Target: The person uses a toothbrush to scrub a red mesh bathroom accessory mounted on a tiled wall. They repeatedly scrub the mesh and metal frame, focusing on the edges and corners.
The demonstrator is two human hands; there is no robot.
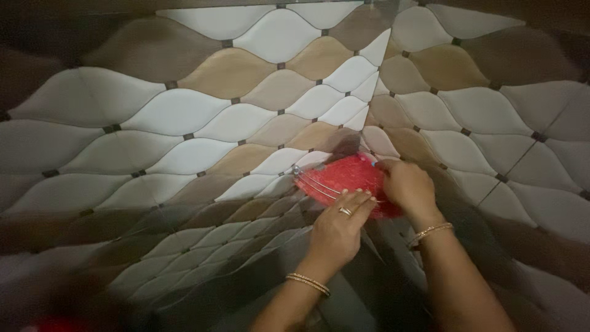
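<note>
Under hands: red plastic corner shelf [344, 175], metal rail [316, 184]
Left hand [337, 230]: flat, open on shelf
Right hand [405, 184]: gripping shelf's back edge
Risk: pressing could loosen shelf

dim, soft light on the middle, dark corners, slight blur, wide-angle bending.

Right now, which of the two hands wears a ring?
The left hand, lying on the front rail of the red corner shelf, has a ring on one finger. The right hand shows only a wrist bangle.
</note>
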